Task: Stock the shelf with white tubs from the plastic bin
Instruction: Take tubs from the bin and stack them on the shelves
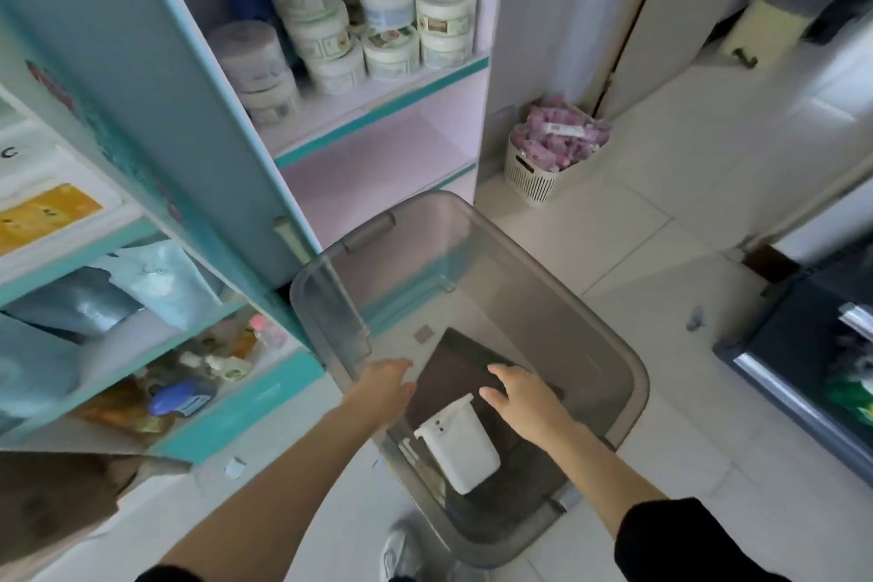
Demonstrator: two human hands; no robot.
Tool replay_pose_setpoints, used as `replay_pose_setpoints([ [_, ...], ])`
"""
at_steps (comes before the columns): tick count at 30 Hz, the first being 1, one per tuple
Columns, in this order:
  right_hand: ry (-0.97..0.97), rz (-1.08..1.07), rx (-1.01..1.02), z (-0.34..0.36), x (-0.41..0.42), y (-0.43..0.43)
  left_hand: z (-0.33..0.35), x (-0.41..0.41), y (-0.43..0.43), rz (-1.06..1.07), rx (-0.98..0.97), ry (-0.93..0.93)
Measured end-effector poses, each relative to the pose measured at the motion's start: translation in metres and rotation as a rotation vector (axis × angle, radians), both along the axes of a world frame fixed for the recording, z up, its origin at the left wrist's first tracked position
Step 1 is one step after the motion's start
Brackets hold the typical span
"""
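Note:
Several white tubs (392, 52) with labels stand stacked on the upper shelf (378, 109) of the teal and pink unit. Below me on the floor is the smoky clear plastic bin (633, 373). No tub shows inside it, only a dark flat board (453, 373) and a white flat container (465, 442). My left hand (385, 385) reaches over the bin's left rim, fingers straight, holding nothing. My right hand (517, 395) hovers over the dark board inside the bin, fingers spread and relaxed, holding nothing.
The shelf below the tubs (378, 184) is pink. A left shelving unit (94, 298) holds pouches and bottles. A white basket of purple packets (552, 147) stands by the wall. A dark cabinet (803, 373) is at right. A cardboard box (52, 506) sits at lower left.

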State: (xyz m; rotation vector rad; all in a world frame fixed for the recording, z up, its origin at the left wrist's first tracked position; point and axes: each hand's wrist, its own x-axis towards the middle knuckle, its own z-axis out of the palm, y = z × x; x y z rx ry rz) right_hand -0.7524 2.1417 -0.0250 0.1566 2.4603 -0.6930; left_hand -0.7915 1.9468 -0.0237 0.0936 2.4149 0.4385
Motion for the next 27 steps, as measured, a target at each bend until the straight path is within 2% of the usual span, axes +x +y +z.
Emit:
replay_pose_setpoints([
  [4,-0.060,-0.109,-0.013,-0.040,-0.009,-0.017,-0.038,-0.016,0.004,-0.027,-0.025,-0.035],
  [9,-0.172,-0.233,0.073,-0.073,-0.009,-0.037,-0.075,-0.040,0.023,-0.080,-0.048,-0.077],
  [14,-0.185,-0.334,-0.063,-0.094,-0.019,-0.035,-0.105,-0.047,0.032,-0.105,-0.049,-0.148],
  [17,-0.142,-0.333,-0.067,-0.094,-0.029,-0.021,-0.116,-0.049,0.030,-0.050,-0.055,-0.204],
  [22,-0.064,-0.373,-0.212,-0.094,-0.054,0.009,-0.123,-0.064,0.031,0.137,-0.020,-0.239],
  [27,-0.101,-0.466,-0.221,-0.125,-0.066,0.033,-0.133,-0.089,0.037,0.191,-0.012,-0.129],
])
